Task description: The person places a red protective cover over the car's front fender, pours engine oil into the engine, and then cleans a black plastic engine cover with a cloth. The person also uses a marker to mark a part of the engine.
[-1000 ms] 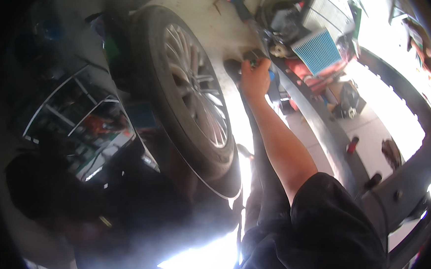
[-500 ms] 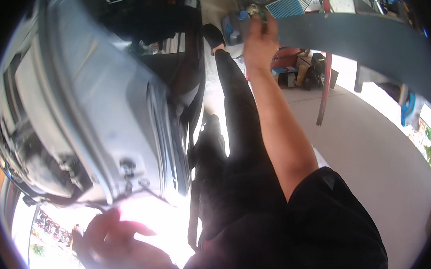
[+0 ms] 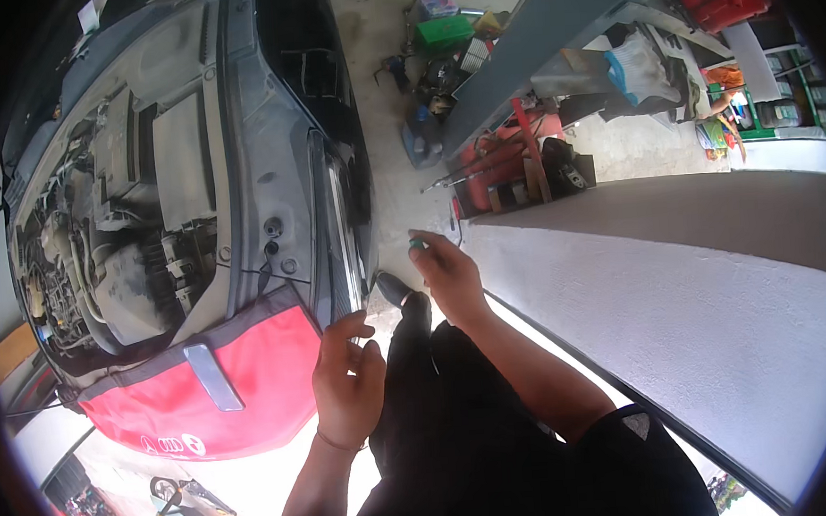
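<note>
Head view: engine (image 3: 136, 284) already exposed, red cover (image 3: 264, 376) draped over car's (image 3: 252, 126) near edge; small green item (image 3: 417, 244) pinched by right hand (image 3: 450, 282), not set down; left hand (image 3: 348, 390) empty, fingers apart.

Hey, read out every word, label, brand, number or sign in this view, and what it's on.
No word or number I can quote.
Red cover: white emblems on its lower edge, two round ones with linked rings between; I don't name brands.
Green item in the right hand: too small to read any marking.
Green rack, far right: any labels too small.
</note>
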The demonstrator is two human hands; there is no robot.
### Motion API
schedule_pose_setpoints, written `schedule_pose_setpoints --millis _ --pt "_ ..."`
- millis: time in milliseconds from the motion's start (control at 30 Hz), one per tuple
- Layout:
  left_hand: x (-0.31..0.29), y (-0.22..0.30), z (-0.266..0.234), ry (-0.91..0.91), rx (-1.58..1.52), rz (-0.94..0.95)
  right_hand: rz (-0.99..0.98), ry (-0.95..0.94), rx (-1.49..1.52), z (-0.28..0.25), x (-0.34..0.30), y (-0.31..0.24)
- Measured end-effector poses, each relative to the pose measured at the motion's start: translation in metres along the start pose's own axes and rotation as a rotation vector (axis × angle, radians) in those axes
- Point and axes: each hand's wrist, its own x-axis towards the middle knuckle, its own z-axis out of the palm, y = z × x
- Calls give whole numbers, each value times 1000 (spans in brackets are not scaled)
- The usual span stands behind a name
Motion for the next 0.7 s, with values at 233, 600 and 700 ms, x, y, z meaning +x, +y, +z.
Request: schedule_pose_setpoints --millis 233,600,700 --pt "-94 -83 10 -80 31 180 -39 -92 -72 11 -73 103" --pt "-250 -95 -27 -321 -113 316 -68 -287 266 -21 -347 135" --pt "-272 -89 -57 -335 -101 213 -134 -311 129 4 -383 116"
